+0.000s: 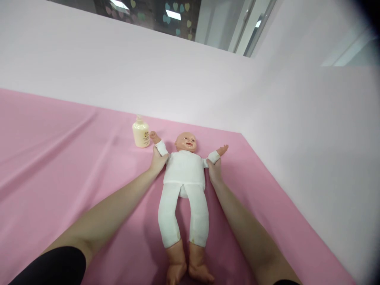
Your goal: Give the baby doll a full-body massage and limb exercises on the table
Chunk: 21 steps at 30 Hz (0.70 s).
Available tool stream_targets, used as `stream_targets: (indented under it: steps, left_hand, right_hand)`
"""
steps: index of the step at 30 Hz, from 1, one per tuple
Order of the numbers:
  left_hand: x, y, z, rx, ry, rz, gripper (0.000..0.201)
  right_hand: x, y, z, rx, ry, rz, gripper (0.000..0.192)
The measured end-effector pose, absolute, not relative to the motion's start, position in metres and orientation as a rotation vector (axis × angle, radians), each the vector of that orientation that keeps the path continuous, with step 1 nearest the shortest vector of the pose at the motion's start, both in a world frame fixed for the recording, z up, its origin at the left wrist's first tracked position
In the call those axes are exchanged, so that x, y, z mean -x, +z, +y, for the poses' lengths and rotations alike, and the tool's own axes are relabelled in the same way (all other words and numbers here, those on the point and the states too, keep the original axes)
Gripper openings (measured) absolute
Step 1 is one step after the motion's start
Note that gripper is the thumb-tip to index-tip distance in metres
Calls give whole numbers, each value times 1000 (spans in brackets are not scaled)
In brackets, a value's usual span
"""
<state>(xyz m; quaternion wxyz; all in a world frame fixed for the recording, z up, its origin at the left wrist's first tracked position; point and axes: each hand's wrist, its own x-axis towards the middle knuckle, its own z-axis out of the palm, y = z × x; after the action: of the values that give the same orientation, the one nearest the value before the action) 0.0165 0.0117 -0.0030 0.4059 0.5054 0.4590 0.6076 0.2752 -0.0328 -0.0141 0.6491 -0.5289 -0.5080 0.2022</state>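
A baby doll (184, 168) with a white cloth body lies on its back, its head toward the wall and its bare feet toward me. My left hand (158, 160) is closed around the doll's arm on the left, below its small fist. Around the other sleeve, my right hand (214, 169) is wrapped in the same way, and the doll's open palm sticks out above it. Both doll arms are spread out to the sides. Most of my fingers are hidden behind the sleeves. Just beyond my left hand stands a cream pump bottle (141, 133), upright.
A pink sheet (74, 158) with a few creases covers the surface under the doll. White walls (148, 75) rise behind it and on the right (320, 130). Above the back wall is a dark window (154, 18) with pale heart shapes.
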Motion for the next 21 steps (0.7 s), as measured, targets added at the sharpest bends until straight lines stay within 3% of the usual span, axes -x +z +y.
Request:
stream_targets:
  steps: [7, 15, 21]
  left_hand:
    - [-16, 1, 9, -1560, 1423, 1115, 43]
    - [-17, -2, 8, -2040, 1343, 1104, 61]
    - [-18, 6, 3, -1978, 1347, 1148, 51]
  right_hand:
    - [-270, -6, -40, 1300, 522, -1198, 49]
    - [-261, -4, -44, 1255, 401, -1479, 44]
    - [-259, -2, -45, 1289, 426, -1406, 40]
